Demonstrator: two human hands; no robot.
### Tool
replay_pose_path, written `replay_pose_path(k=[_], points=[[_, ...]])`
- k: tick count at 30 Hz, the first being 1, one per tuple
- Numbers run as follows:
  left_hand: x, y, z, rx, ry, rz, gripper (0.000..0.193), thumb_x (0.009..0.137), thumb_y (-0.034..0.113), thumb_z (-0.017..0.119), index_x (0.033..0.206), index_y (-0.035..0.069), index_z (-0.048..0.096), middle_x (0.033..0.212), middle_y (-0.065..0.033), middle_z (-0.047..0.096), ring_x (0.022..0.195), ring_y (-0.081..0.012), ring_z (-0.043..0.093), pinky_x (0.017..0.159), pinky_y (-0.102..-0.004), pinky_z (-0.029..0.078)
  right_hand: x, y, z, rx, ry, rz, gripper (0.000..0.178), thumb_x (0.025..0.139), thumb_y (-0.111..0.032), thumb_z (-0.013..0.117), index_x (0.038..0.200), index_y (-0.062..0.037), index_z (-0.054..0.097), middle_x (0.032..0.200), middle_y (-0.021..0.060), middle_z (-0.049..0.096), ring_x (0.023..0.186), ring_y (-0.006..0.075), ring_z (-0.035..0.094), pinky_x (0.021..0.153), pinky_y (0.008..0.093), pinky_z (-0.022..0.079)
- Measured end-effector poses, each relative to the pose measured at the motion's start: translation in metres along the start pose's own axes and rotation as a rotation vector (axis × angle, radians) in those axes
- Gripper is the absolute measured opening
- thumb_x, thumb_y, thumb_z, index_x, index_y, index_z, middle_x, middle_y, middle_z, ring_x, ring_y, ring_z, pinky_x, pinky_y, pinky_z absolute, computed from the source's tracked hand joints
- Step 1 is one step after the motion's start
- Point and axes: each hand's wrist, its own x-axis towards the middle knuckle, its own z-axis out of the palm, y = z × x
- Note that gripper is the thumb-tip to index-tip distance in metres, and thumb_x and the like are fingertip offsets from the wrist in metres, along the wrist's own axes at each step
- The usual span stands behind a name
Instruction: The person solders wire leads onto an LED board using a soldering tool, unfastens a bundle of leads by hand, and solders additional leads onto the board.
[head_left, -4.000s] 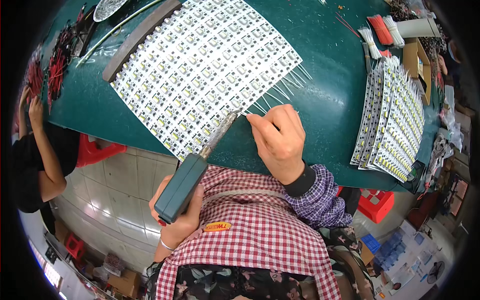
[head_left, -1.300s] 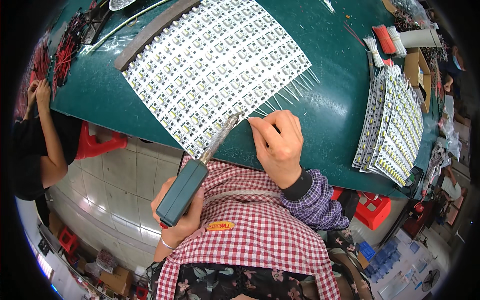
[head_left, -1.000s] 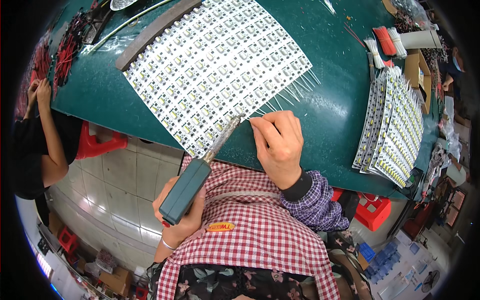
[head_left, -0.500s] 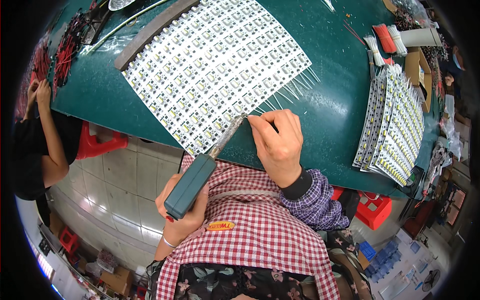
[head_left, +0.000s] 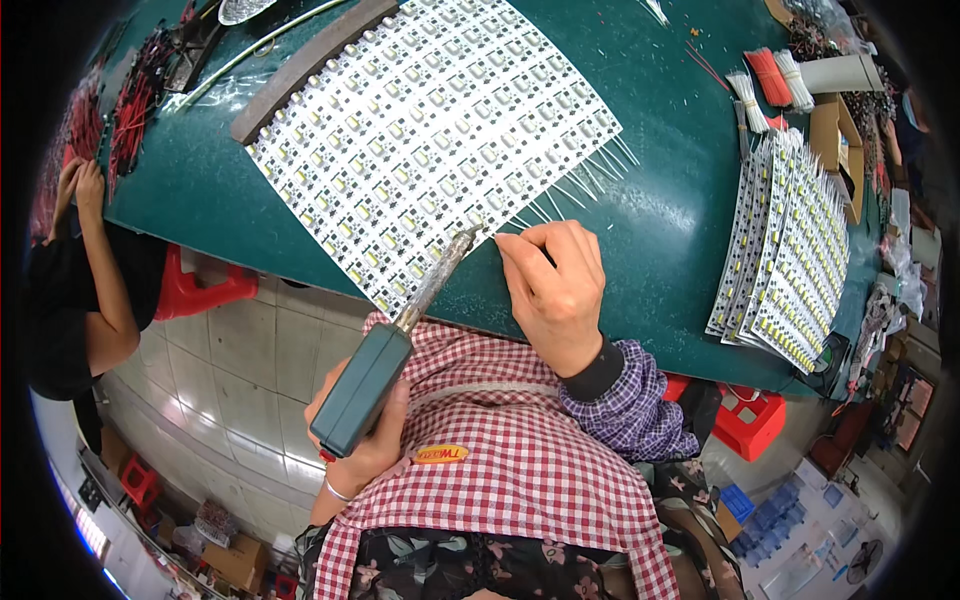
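My left hand is wrapped around the dark green handle of a soldering iron. Its worn metal tip points up and right, at the near right edge of a white LED circuit board panel with rows of small LEDs. Just right of the tip, my right hand is closed in a pinch at that edge; a thin white wire seems to be between finger and thumb, mostly hidden. Several white wires stick out along the same edge, beyond my right fingers.
A dark bar lies along the panel's far left edge on the green table. At right sit stacked LED panels, red and white wire bundles and a cardboard box. Another person's hands work at far left, near red stools.
The soldering iron and my left hand have shifted slightly down and left, its tip drawing back a little from my right fingers. My right hand has hardly moved.
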Motion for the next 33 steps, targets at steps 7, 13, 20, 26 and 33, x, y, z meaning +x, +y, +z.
replay_pose_path(k=[7, 13, 20, 26, 33], points=[[0.000, 0.003, 0.000, -0.038, -0.013, -0.078, 0.026, 0.078, 0.002, 0.079, 0.100, -0.007, 0.071, 0.094, -0.0183, 0.072, 0.076, -0.0237, 0.072, 0.066, -0.0307, 0.056, -0.001, 0.000, 0.000, 0.037, 0.013, -0.004, 0.022, 0.073, 0.005, 0.075, 0.093, -0.0014, 0.070, 0.081, 0.0061, 0.057, 0.077, 0.0233, 0.059, 0.075, 0.0380, 0.046], [0.009, 0.010, 0.004, -0.030, -0.043, -0.028, 0.022, 0.078, 0.001, 0.078, 0.097, -0.007, 0.071, 0.090, -0.0166, 0.071, 0.073, -0.0223, 0.070, 0.062, -0.0299, 0.054, -0.002, -0.001, 0.001, 0.029, 0.005, -0.011, 0.021, 0.074, 0.005, 0.075, 0.093, -0.0014, 0.070, 0.081, 0.0061, 0.057, 0.078, 0.0234, 0.059, 0.078, 0.0390, 0.046], [0.012, 0.012, 0.004, -0.001, -0.045, -0.053, 0.018, 0.078, 0.001, 0.078, 0.093, -0.006, 0.071, 0.086, -0.0143, 0.069, 0.066, -0.0206, 0.067, 0.057, -0.0302, 0.052, -0.002, -0.001, 0.001, 0.010, -0.001, -0.007, 0.021, 0.074, 0.004, 0.075, 0.094, -0.0018, 0.070, 0.082, 0.0058, 0.057, 0.079, 0.0234, 0.059, 0.079, 0.0393, 0.046], [-0.001, 0.009, -0.009, 0.007, -0.012, -0.118, 0.027, 0.084, 0.001, 0.078, 0.108, -0.004, 0.069, 0.097, -0.0083, 0.071, 0.081, -0.0150, 0.065, 0.065, -0.0272, 0.051, -0.003, -0.001, 0.002, 0.011, -0.007, -0.007, 0.021, 0.074, 0.003, 0.074, 0.094, -0.0024, 0.070, 0.082, 0.0056, 0.057, 0.079, 0.0231, 0.059, 0.079, 0.0391, 0.046], [0.003, 0.014, -0.077, 0.211, 0.338, 0.059, 0.040, 0.084, -0.009, 0.070, 0.123, -0.005, 0.062, 0.110, -0.0112, 0.069, 0.088, -0.0165, 0.066, 0.074, -0.0274, 0.054, 0.000, -0.001, 0.002, 0.020, 0.014, -0.002, 0.020, 0.075, 0.003, 0.074, 0.093, -0.0029, 0.069, 0.082, 0.0049, 0.057, 0.079, 0.0230, 0.060, 0.080, 0.0392, 0.046]])
